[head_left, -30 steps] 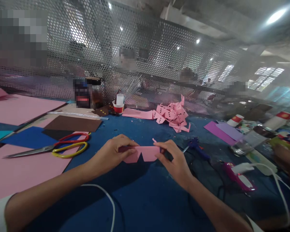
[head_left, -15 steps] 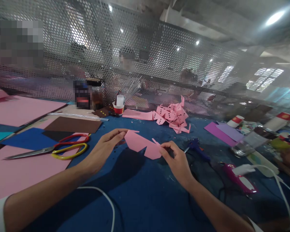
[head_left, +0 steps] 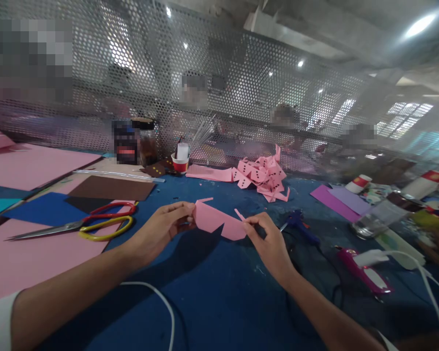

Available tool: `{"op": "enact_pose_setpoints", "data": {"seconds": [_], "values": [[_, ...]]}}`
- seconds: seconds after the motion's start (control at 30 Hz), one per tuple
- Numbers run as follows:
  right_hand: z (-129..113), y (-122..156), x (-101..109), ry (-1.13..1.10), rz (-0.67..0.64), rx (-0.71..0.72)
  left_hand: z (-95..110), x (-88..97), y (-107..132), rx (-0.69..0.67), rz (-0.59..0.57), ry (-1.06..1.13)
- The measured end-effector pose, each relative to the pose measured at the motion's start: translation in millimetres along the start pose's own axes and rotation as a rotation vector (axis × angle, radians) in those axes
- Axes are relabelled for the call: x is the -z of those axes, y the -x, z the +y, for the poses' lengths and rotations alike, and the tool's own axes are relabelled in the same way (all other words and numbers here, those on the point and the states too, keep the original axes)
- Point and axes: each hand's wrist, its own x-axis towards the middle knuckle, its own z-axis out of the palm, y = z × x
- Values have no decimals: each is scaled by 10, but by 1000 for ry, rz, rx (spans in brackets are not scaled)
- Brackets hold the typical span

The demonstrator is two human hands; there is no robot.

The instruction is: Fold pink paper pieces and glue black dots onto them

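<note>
Above the middle of the blue table point(head_left: 205, 297), a cut pink paper piece point(head_left: 210, 217) is held up between the person's two hands, its left end higher than its right. Its lower edge has a V-shaped notch near the middle, and a narrow strip juts out near each end.

Handling it well would seem to call for a light grip at the very ends, so that the thin paper neither creases nor tears. The notch is probably the weakest spot, so steady support from both sides should serve better than pulling or twisting. Care with the narrow strips also looks wise, since they could bend easily.

The left hand point(head_left: 173, 219) pinches the left end, its thumb and forefinger closed on the paper; its other fingers are partly hidden. The right hand point(head_left: 267, 236) nips the right end, thumb and forefinger brought together with only the paper between them and the remaining fingers curled loosely.

Just beside the right hand lies a blue glue gun point(head_left: 300, 228). Scissors point(head_left: 81, 225) rest open-handled to the left, and a pile of dotted pink pieces point(head_left: 261, 175) sits beyond the hands, near the perforated screen point(head_left: 237, 73).
</note>
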Motion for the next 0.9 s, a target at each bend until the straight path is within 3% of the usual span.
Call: {"op": "enact_pose_setpoints", "data": {"seconds": [0.23, 0.57, 0.77, 0.9], "values": [[43, 7, -19, 38, 20, 54, -31, 2, -7, 37, -39, 43], [-48, -41, 21, -166, -121, -76, 22, 27, -28, 75, -31, 65], [-80, -23, 23, -162, -174, -24, -8, 30, -18, 61, -41, 35], [-118, 30, -12, -99, -150, 77, -5, -67, 54, -1, -50, -40]]}}
